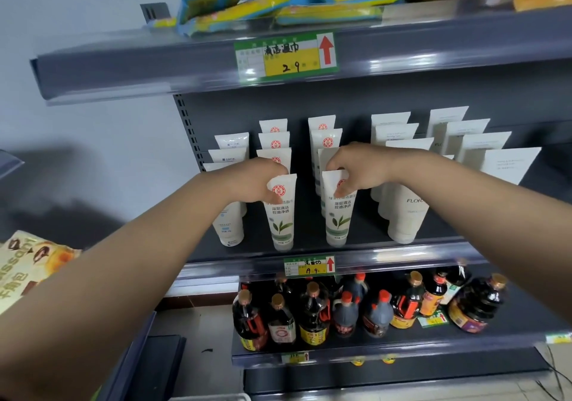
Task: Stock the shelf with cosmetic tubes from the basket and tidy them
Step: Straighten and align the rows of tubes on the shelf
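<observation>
Left hand [258, 181] and right hand [356, 168] each pinch a green-leaf tube's crimped top, hiding the logos

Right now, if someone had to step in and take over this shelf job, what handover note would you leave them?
Left hand: pinches the top of the front green-leaf tube in the second row from the left.
Right hand: pinches the top of the front green-leaf tube in the next row.
Both tubes stand upright at the front edge of the middle shelf.
Done: five rows of white tubes are lined up front to back on that shelf.
Left: let go once the two front tubes sit straight. The basket is not in view, so I cannot tell whether more tubes remain to stock.
</observation>
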